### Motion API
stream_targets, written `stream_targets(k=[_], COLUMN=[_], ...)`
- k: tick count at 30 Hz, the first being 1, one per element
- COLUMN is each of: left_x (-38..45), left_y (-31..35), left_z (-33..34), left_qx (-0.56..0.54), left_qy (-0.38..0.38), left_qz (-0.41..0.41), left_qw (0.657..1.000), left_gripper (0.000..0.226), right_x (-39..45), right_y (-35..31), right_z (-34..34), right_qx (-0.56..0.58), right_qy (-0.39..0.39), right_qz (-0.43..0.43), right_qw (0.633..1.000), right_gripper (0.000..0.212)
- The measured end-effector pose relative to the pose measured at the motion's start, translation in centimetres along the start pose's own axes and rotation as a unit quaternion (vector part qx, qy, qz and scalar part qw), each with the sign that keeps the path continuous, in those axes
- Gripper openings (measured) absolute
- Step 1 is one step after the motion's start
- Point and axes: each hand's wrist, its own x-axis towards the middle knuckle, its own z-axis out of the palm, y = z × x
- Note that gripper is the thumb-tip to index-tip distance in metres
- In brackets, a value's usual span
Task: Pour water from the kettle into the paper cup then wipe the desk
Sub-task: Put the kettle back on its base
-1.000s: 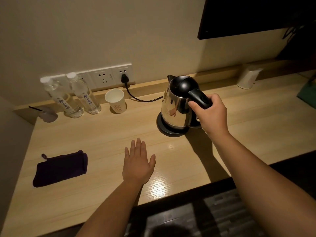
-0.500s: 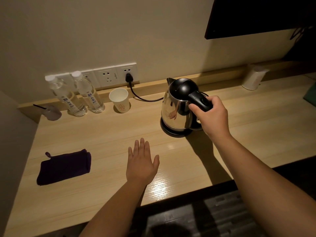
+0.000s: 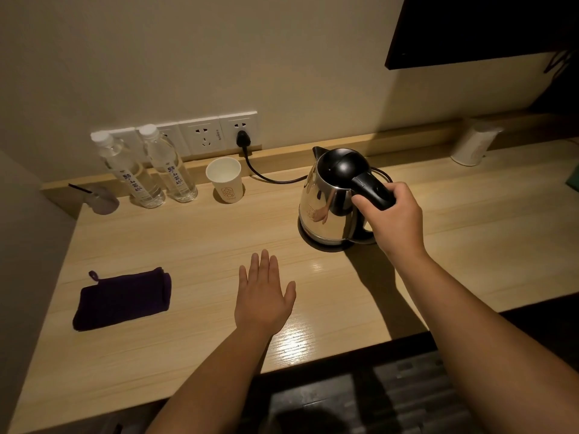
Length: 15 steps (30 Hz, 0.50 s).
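Note:
A steel kettle (image 3: pixel 326 202) with a black lid stands on its black base on the wooden desk (image 3: pixel 200 239). My right hand (image 3: pixel 396 222) is closed around the kettle's black handle. An empty white paper cup (image 3: pixel 226 180) stands upright near the wall, left of the kettle. My left hand (image 3: pixel 263 292) lies flat on the desk with fingers spread, holding nothing. A dark purple cloth (image 3: pixel 123 297) lies folded on the desk at the left.
Two water bottles (image 3: pixel 150 170) stand left of the cup below the wall sockets (image 3: pixel 219 133). The kettle's cord (image 3: pixel 266 177) runs behind the cup to a socket. A white canister (image 3: pixel 471 145) stands at the far right. A small round object (image 3: pixel 101 202) lies at the far left.
The view has shifted slightly, moving everything a little right in frame. My right hand keeps its grip on the kettle handle, and the kettle stays on its base. My left hand stays flat.

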Motion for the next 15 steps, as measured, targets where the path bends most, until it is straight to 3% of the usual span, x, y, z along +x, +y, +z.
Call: stream_targets(k=[6, 10, 13, 15], left_x=[0.0, -0.1, 0.1, 0.2], left_y=[0.0, 0.1, 0.1, 0.0], left_z=[0.0, -0.3, -1.2, -2.5], left_qx=[-0.002, 0.000, -0.008, -0.023], left_qy=[0.000, -0.011, -0.036, -0.034], left_qz=[0.000, -0.002, -0.001, -0.004], left_qw=[1.000, 1.000, 0.999, 0.999], left_gripper=[0.074, 0.074, 0.073, 0.072], right_x=[0.3, 0.4, 0.2, -0.3], right_y=[0.0, -0.1, -0.6, -1.5], right_z=[-0.4, -0.8, -1.3, -1.4], right_qx=[-0.034, -0.092, -0.204, -0.301], right_qy=[-0.022, -0.049, -0.028, -0.004], right_qz=[-0.015, -0.025, -0.092, -0.163], right_qw=[0.999, 0.994, 0.974, 0.940], right_gripper=[0.040, 0.057, 0.068, 0.066])
